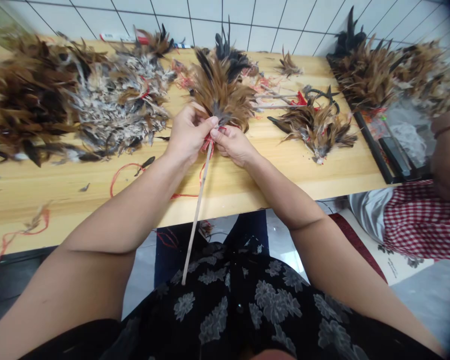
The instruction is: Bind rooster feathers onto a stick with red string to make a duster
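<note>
A feather duster head (221, 90) of brown and black feathers sits on a thin wooden stick (196, 216) that slants down toward my lap. My left hand (188, 134) is closed around the top of the stick just under the feathers. My right hand (233, 144) pinches the same spot from the right, fingers closed on red string (208, 145) wound there. The two hands touch each other above the wooden table (247, 175).
Large heaps of brown and grey feathers (71, 100) cover the table's left. A smaller feather bundle (317, 127) lies at right, with sticks and red string scraps nearby. Another person's arm (448, 150) and checked clothing (423, 220) are at far right beside a dark tray (375, 150).
</note>
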Action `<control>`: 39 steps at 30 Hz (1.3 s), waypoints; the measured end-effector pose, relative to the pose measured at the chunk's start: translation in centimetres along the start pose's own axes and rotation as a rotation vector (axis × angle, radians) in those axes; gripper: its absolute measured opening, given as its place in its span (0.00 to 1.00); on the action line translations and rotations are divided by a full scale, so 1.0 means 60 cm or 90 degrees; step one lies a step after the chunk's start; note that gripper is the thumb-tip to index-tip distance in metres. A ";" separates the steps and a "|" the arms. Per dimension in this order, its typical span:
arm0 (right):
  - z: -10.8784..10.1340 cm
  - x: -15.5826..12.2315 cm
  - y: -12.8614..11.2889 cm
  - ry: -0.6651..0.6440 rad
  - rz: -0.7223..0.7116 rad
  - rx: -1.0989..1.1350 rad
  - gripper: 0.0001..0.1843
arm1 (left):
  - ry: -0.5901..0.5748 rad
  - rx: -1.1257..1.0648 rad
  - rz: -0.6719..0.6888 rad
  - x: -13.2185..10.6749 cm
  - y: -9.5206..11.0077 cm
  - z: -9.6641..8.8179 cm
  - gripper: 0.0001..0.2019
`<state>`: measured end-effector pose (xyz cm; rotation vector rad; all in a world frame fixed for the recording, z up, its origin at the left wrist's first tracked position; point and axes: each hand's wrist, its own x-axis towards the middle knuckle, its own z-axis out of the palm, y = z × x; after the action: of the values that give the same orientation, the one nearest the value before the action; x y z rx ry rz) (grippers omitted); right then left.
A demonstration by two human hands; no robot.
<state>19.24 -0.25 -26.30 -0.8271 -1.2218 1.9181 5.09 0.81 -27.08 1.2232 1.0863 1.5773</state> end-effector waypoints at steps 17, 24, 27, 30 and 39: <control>0.035 -0.026 -0.043 0.100 0.064 0.123 0.33 | -0.005 -0.009 -0.072 -0.020 0.037 0.017 0.14; 0.030 -0.022 -0.040 0.114 0.063 0.123 0.32 | -0.036 -0.054 -0.100 -0.021 0.045 0.014 0.11; 0.024 -0.016 -0.034 0.119 0.056 0.114 0.31 | -0.035 -0.042 -0.129 -0.019 0.047 0.014 0.11; 0.018 -0.012 -0.032 0.133 0.042 0.099 0.28 | -0.049 -0.034 -0.149 -0.018 0.055 0.013 0.10; 0.002 -0.022 -0.058 0.143 -0.004 0.046 0.25 | -0.099 -0.096 -0.208 -0.033 0.064 0.024 0.17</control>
<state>20.64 -0.31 -22.83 -0.9699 -1.0134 1.7976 6.44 -1.95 -23.68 0.9926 0.9918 1.2679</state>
